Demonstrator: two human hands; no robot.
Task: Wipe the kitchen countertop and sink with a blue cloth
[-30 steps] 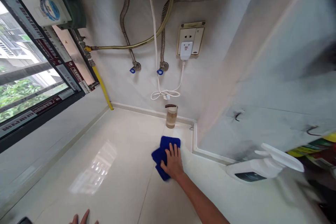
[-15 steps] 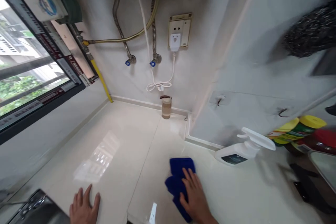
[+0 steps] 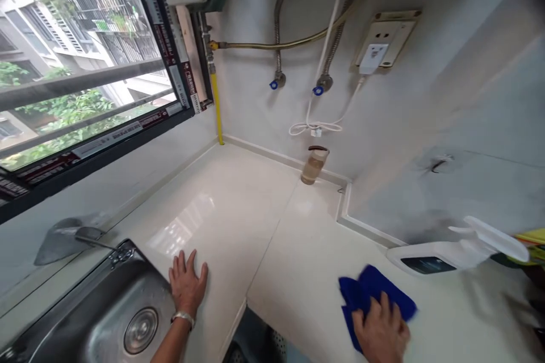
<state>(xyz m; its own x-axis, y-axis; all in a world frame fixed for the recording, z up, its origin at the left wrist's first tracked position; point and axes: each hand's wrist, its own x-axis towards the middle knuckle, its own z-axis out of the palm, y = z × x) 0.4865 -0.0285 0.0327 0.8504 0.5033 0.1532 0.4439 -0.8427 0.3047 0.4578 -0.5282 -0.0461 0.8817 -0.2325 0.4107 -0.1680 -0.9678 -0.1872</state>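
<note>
My right hand (image 3: pixel 382 330) presses with bent fingers on a folded dark blue cloth (image 3: pixel 394 294) on the pale countertop (image 3: pixel 259 221). A white spray bottle (image 3: pixel 462 252) with a dark label stands just beyond the cloth, to its right. Spread fingers lie on the counter where my left hand (image 3: pixel 187 283) rests, beside the sink's right edge; nothing is in it. A bracelet (image 3: pixel 184 319) circles that wrist.
The steel sink (image 3: pixel 97 295) with its drain (image 3: pixel 141 330) lies at lower left, a window (image 3: pixel 97 68) above. Near the back wall stands a glass jar (image 3: pixel 314 165), below a white cable (image 3: pixel 315 126) and two valves. A yellow pipe (image 3: pixel 217 108) meets the counter corner.
The view has turned left, bringing more of the sink and window into sight. My right hand and the blue cloth have moved across the counter, closer to the spray bottle. My left hand stays spread.
</note>
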